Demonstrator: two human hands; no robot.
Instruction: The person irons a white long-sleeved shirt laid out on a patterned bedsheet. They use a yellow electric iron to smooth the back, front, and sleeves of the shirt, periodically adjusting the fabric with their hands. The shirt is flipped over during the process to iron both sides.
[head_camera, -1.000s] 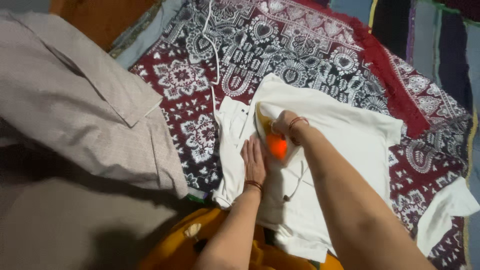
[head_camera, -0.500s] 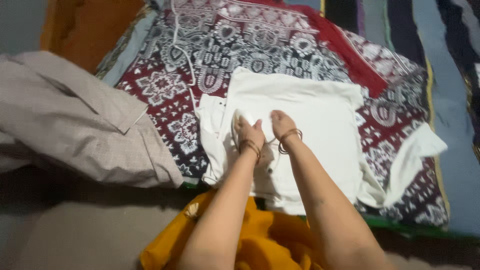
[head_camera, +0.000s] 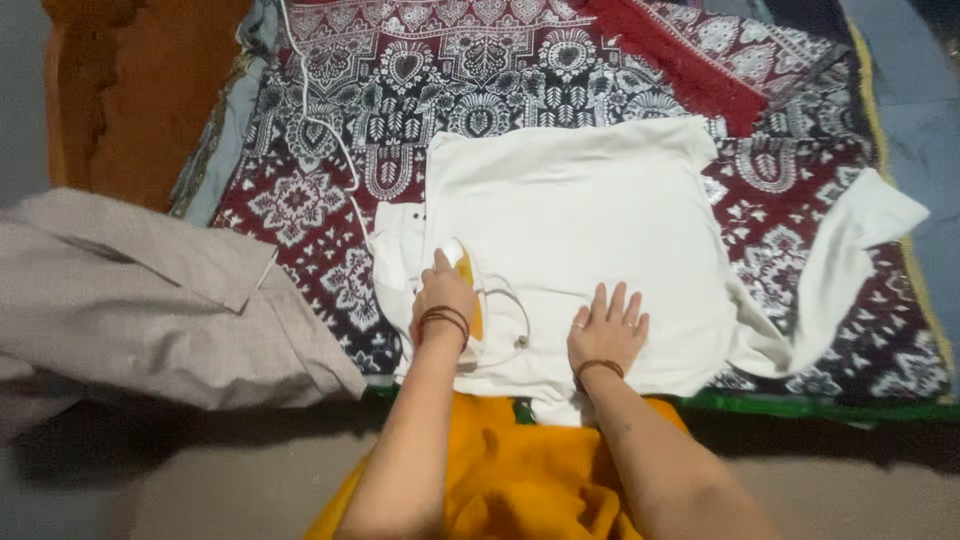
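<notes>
From the head view, a white garment (head_camera: 590, 250) lies spread flat on a patterned red, white and black cloth (head_camera: 400, 120) that covers the surface, its lower hem hanging just over the near edge and one sleeve (head_camera: 850, 240) trailing out toward the right edge. The left hand (head_camera: 445, 300) sits near the garment's left margin, close to the near edge, with its fingers (head_camera: 440, 265) wrapped over the handle of a yellow-orange iron (head_camera: 468, 290); the iron's long axis runs away from the person, nose pointing toward the far edge, and a white cord (head_camera: 320, 120) leads from it up to the far left corner. The right hand (head_camera: 607, 335) lies just to the right of the iron, apart from it, palm down and fingers spread loose on the cloth, grasping nothing. So the iron sits under the left hand, with the broad unpressed body of the garment lying ahead and to the right of it. A folded beige garment (head_camera: 160, 300) rests off the left edge, well apart
</notes>
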